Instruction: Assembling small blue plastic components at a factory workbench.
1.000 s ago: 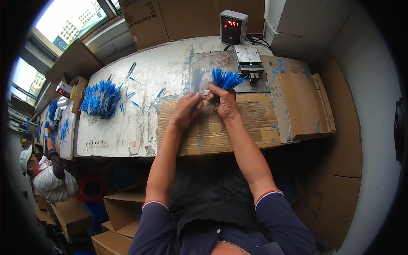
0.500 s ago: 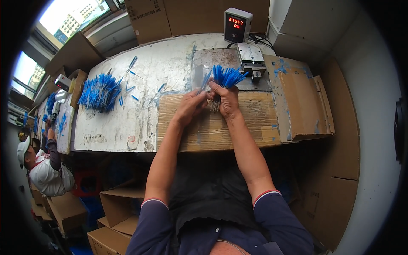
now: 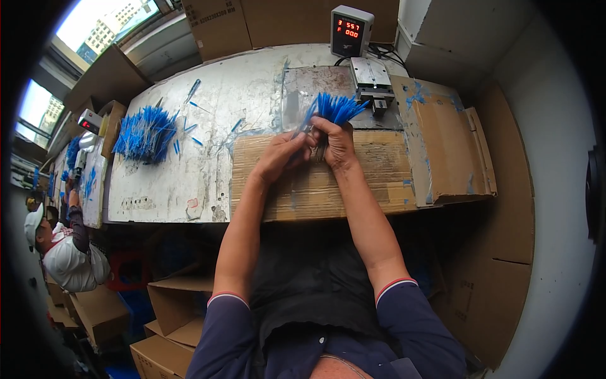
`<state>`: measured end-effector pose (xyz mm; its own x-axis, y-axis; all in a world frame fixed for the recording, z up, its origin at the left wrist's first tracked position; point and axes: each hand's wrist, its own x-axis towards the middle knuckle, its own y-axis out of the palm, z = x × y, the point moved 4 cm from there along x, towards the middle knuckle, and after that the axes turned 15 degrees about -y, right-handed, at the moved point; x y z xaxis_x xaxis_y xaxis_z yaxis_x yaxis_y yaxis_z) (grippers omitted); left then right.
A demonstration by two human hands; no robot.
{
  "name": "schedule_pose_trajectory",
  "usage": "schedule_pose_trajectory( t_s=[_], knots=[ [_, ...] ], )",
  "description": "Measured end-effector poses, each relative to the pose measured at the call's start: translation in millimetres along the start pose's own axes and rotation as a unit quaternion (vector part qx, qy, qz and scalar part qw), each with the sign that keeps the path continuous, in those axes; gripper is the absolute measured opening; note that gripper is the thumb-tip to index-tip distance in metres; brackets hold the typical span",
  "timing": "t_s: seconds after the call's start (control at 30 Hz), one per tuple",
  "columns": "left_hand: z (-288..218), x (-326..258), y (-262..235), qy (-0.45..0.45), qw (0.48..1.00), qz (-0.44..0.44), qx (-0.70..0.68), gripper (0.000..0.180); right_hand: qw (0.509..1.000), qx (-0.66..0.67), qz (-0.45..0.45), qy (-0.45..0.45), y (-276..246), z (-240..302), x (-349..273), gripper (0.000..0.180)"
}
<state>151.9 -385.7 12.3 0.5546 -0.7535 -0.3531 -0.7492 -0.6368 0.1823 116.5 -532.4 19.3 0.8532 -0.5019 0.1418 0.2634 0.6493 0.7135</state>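
Observation:
My right hand (image 3: 339, 145) is closed round a bundle of thin blue-ended pieces (image 3: 341, 108), whose blue ends fan out above it. Pale thin stems show below, between the hands. Close beside it, my left hand (image 3: 283, 153) pinches a slim blue piece (image 3: 308, 117) that stands up at the bundle's left edge. Both hands are over the near part of the worktable, above a brown cardboard sheet (image 3: 265, 189). Farther left lies a large pile of the same blue-ended pieces (image 3: 146, 134), with several loose blue bits (image 3: 190, 128) next to it.
Behind the bundle sits a small metal machine (image 3: 371, 74) on a metal plate, with a box with a red digital display (image 3: 351, 31) beyond it. A folded cardboard piece (image 3: 451, 151) lies at the right. At far left, a co-worker (image 3: 72, 259) sits at another table.
My hands stay together with the bundle and the slim piece, with only slight finger movement. The whole view has shifted a little. The red display reads differently.

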Motion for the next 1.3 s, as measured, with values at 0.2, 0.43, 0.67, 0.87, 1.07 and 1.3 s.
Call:
schedule_pose_trajectory(
  t_s=[0.2,0.43,0.67,0.87,1.07,1.3],
  knots=[
    [1.9,-2.6,1.1,0.018,0.992,-0.12,-0.044,0.027,0.999,-0.028,-0.032,-0.025,-6.5,-5.2,2.0,0.012],
    [4.7,-0.2,4.3,0.037,0.988,-0.145,-0.025,0.024,0.996,-0.045,-0.059,-0.05,-8.4,-3.6,2.3,0.013],
    [5.7,-0.1,2.0,0.026,0.992,-0.124,0.022,0.026,0.99,-0.031,-0.096,-0.096,-12.4,3.5,4.8,0.012],
    [5.8,-1.6,1.3,0.029,0.992,-0.12,-0.033,0.025,0.985,0.012,-0.116,-0.129,-28.2,4.1,12.8,0.014],
    [3.0,-4.2,0.7,0.039,0.991,-0.122,-0.033,0.026,0.987,0.002,-0.124,-0.102,-25.4,4.9,15.2,0.011],
    [6.6,-9.5,-12.7,-0.016,0.99,-0.14,0.0,0.021,0.965,-0.028,-0.198,-0.168,-36.8,11.1,16.7,0.011]
  ],
)
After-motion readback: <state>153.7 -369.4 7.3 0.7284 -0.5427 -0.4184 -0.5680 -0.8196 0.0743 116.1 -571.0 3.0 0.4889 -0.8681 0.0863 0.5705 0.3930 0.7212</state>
